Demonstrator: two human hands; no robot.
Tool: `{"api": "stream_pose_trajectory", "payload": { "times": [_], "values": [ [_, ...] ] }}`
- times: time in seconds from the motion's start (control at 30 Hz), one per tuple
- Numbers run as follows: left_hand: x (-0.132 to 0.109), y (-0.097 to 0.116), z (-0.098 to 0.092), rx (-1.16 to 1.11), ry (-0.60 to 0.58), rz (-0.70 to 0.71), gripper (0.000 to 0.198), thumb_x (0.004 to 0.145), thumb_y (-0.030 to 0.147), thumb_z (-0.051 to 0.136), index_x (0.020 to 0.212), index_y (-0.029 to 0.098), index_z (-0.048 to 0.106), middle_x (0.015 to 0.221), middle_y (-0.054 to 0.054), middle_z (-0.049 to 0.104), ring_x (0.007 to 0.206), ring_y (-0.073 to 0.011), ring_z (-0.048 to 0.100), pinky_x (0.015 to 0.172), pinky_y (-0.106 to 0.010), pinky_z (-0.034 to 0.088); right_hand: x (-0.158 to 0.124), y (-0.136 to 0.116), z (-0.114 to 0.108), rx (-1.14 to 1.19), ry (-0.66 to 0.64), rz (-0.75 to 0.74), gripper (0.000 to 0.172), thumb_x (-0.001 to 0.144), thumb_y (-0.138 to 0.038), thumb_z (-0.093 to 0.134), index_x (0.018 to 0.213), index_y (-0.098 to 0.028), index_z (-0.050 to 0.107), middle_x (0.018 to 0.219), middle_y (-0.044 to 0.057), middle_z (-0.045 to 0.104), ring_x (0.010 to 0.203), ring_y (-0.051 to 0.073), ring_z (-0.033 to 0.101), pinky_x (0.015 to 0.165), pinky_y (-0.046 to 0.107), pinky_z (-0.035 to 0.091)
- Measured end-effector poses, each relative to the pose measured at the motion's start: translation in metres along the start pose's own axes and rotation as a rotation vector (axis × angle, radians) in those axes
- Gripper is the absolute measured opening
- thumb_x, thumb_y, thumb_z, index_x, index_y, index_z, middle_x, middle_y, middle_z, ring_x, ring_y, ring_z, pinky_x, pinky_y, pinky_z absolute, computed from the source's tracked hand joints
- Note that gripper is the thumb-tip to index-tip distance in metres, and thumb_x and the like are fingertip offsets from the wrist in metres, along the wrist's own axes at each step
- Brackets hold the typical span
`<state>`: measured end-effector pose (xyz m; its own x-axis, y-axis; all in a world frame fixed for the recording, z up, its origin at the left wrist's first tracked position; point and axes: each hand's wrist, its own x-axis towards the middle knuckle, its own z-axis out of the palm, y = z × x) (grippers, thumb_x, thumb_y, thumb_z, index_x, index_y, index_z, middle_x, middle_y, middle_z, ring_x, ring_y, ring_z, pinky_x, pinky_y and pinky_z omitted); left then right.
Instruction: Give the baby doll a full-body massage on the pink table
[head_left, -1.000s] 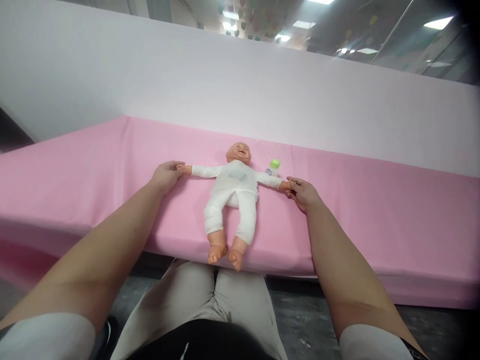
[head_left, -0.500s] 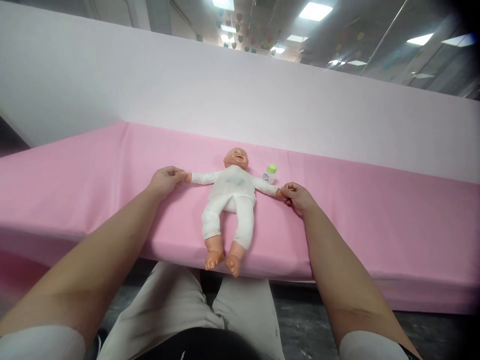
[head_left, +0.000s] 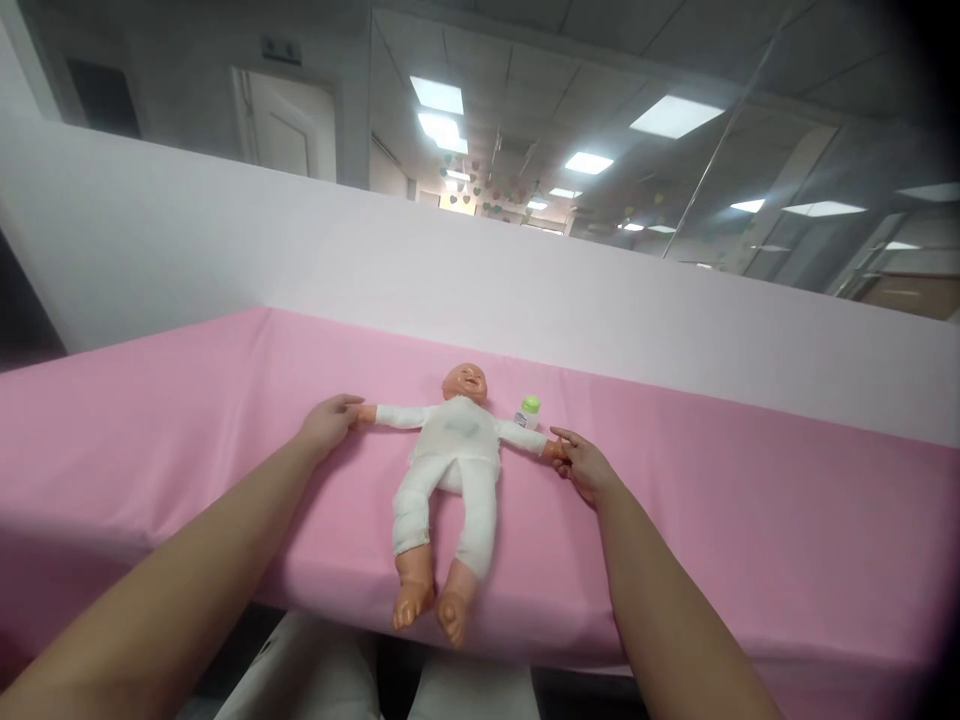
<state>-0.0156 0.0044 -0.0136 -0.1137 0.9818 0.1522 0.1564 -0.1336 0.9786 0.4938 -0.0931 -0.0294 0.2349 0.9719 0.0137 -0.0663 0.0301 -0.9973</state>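
Observation:
A baby doll (head_left: 457,440) with a white cloth body and bare plastic head, hands and feet lies on its back on the pink padded table (head_left: 322,540). Its arms are stretched out to both sides. My left hand (head_left: 330,422) holds the doll's hand on the left between thumb and fingers. On the other side, my right hand (head_left: 583,462) has its thumb and fingers at the doll's other hand, with the index finger lifted a little. A small clear bottle with a green cap (head_left: 529,412) stands just beyond the doll's arm on the right.
A white wall panel (head_left: 450,280) rises behind the table. Above it, a glass or mirror surface (head_left: 570,90) shows ceiling lights and a door (head_left: 289,125). The table's front edge runs close to my legs (head_left: 472,690).
My view has tilted upward, so the doll and table sit lower in the picture. The index finger of my right hand has straightened away from the doll's hand; both hands stay at the doll's hands.

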Motion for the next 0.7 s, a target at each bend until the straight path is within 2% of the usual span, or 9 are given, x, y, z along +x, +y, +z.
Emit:
{"api": "stream_pose_trajectory", "payload": {
  "times": [0.13, 0.27, 0.4, 0.57, 0.63, 0.7],
  "values": [
    [0.004, 0.007, 0.008, -0.070, -0.023, -0.047, 0.048, 0.056, 0.034, 0.086, 0.099, 0.016, 0.073, 0.076, -0.005, 0.070, 0.061, -0.0180, 0.061, 0.057, -0.029, 0.049, -0.004, -0.010, 0.004, 0.080, -0.043, 0.000, 0.054, 0.072, -0.025, 0.084, 0.123, -0.025, 0.069, 0.088, 0.004, 0.071, 0.067, 0.018, 0.064, 0.058, 0.030, 0.055],
    [0.022, 0.019, 0.030, -0.145, -0.037, -0.075, 0.039, 0.056, 0.038, 0.086, 0.081, 0.017, 0.065, 0.070, -0.004, 0.065, 0.059, -0.0157, 0.060, 0.056, -0.028, 0.047, 0.007, -0.027, 0.021, 0.143, -0.014, -0.085, 0.040, 0.074, -0.039, 0.083, 0.110, -0.027, 0.068, 0.092, 0.004, 0.071, 0.070, 0.018, 0.063, 0.059, 0.031, 0.056],
    [0.030, 0.022, 0.051, -0.145, -0.055, -0.073, 0.037, 0.055, 0.038, 0.086, 0.076, 0.017, 0.063, 0.063, -0.002, 0.061, 0.057, -0.0173, 0.060, 0.054, -0.028, 0.047, 0.019, -0.026, 0.045, 0.110, 0.010, -0.113, 0.035, 0.072, -0.043, 0.084, 0.096, -0.026, 0.065, 0.081, 0.002, 0.068, 0.065, 0.018, 0.061, 0.056, 0.031, 0.054],
    [0.020, 0.011, 0.059, -0.037, -0.129, -0.029, 0.039, 0.064, 0.046, 0.086, 0.080, 0.015, 0.069, 0.068, -0.006, 0.068, 0.062, -0.0212, 0.064, 0.059, -0.032, 0.051, 0.016, -0.005, 0.054, -0.004, 0.081, -0.095, 0.033, 0.075, -0.046, 0.081, 0.094, -0.026, 0.063, 0.071, 0.000, 0.062, 0.058, 0.017, 0.058, 0.048, 0.028, 0.048],
    [0.016, 0.012, 0.060, 0.013, -0.118, -0.001, 0.040, 0.071, 0.051, 0.082, 0.085, 0.016, 0.070, 0.072, -0.008, 0.070, 0.066, -0.0239, 0.068, 0.061, -0.034, 0.053, 0.013, -0.004, 0.052, -0.064, 0.108, -0.109, 0.035, 0.076, -0.047, 0.079, 0.100, -0.026, 0.064, 0.074, 0.001, 0.064, 0.060, 0.018, 0.059, 0.049, 0.028, 0.049],
    [0.010, 0.017, 0.062, 0.068, -0.093, 0.041, 0.042, 0.077, 0.056, 0.076, 0.090, 0.016, 0.070, 0.076, -0.010, 0.072, 0.070, -0.0272, 0.070, 0.063, -0.036, 0.054, 0.010, -0.010, 0.054, -0.134, 0.123, -0.156, 0.043, 0.076, -0.047, 0.079, 0.111, -0.027, 0.065, 0.085, 0.002, 0.068, 0.067, 0.019, 0.063, 0.054, 0.029, 0.052]
  ]
}}
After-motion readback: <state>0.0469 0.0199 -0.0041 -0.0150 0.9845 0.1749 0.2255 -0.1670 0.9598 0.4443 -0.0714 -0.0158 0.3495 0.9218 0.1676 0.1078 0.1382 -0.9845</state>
